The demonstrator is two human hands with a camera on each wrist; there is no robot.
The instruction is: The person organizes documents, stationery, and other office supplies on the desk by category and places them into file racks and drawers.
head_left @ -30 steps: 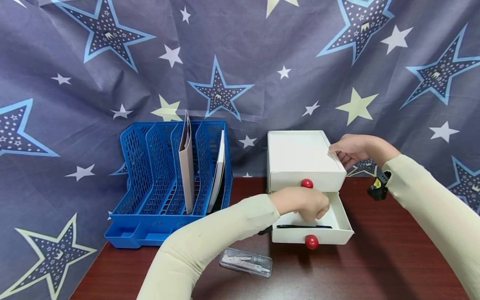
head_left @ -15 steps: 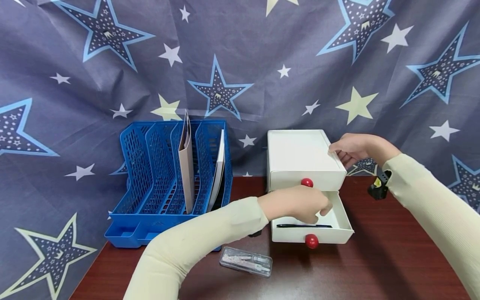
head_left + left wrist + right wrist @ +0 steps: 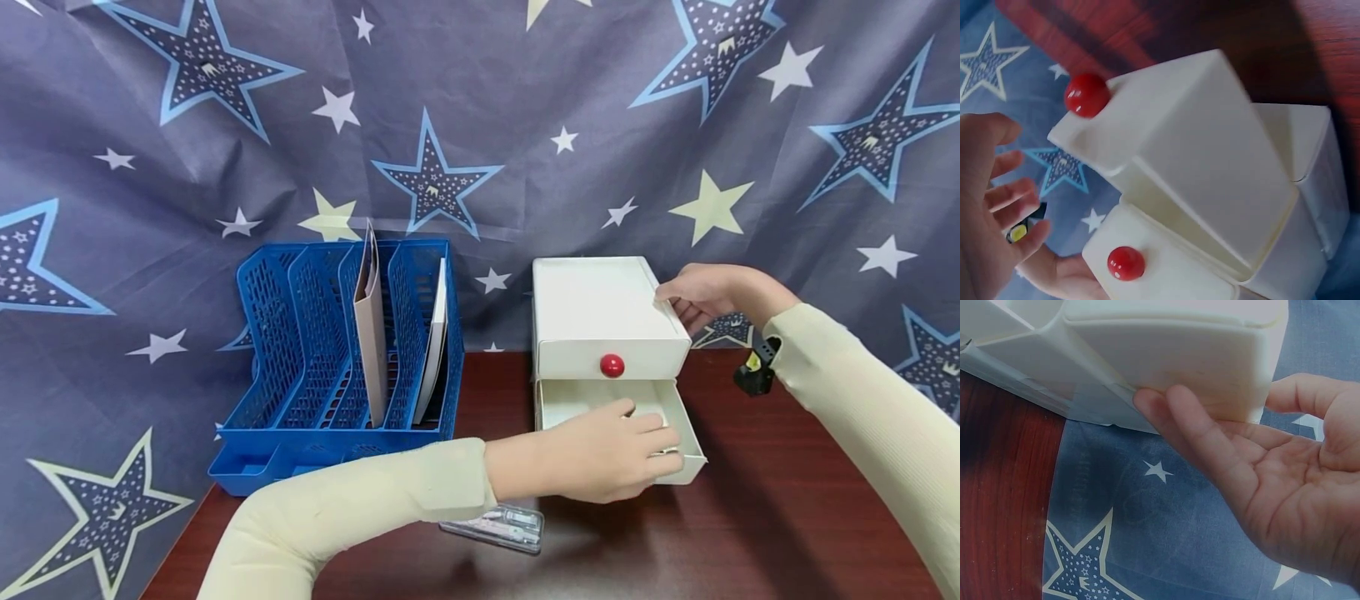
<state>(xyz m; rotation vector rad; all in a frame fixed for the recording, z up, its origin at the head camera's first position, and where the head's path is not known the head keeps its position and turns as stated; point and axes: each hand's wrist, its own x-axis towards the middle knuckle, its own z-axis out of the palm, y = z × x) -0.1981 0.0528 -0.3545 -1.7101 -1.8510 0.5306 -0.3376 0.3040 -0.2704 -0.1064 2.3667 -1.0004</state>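
Observation:
A white two-drawer box (image 3: 592, 300) stands on the table, its lower drawer (image 3: 686, 437) pulled out and its upper one pushed in. My left hand (image 3: 611, 450) hovers at the front of the lower drawer, hiding that drawer's red knob and the inside behind its front wall. In the left wrist view the fingers are loosely bent with nothing between them, apart from the red knob (image 3: 1087, 95). My right hand (image 3: 705, 293) rests on the box's right side, thumb at the top edge. Straight fingers touch the side in the right wrist view.
A blue mesh file rack (image 3: 273, 333) stands at the left, holding a beige folder (image 3: 371, 354) and a white book (image 3: 432, 350). A clear case (image 3: 510, 529) lies on the table before the box, partly covered by the left arm. A star-patterned curtain (image 3: 487, 75) hangs behind.
My left hand has come out from inside the lower drawer toward its front, and its fingers have spread. The black pen seen in the drawer is now hidden. The right hand stays put.

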